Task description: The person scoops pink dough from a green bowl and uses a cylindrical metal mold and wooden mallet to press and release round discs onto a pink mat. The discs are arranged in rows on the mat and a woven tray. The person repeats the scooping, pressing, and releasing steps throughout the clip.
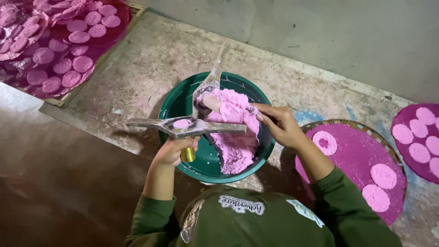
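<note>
The left hand (pixel 173 151) grips a flat metal mould (pixel 185 126) with pink dough over the green basin (pixel 183 98). The right hand (pixel 279 124) pinches the pink dough (pixel 235 137) inside. Round woven trays (pixel 352 151) of pink discs (pixel 383 175) lie beside.

1. Below both hands, the round plastic basin (pixel 183 105) is dark green, streaked white inside.
2. The soft dough mass (pixel 235 137) in it is pale pink.
3. The flat metal mould (pixel 183 126) above the left hand (pixel 171 151) is grey, with a pink disc and a brass-yellow handle (pixel 188 154).
4. Right of the right hand (pixel 281 126), the round woven tray (pixel 354 155) is magenta, dotted with paler pink discs.
5. The sleeves are olive green.
</note>
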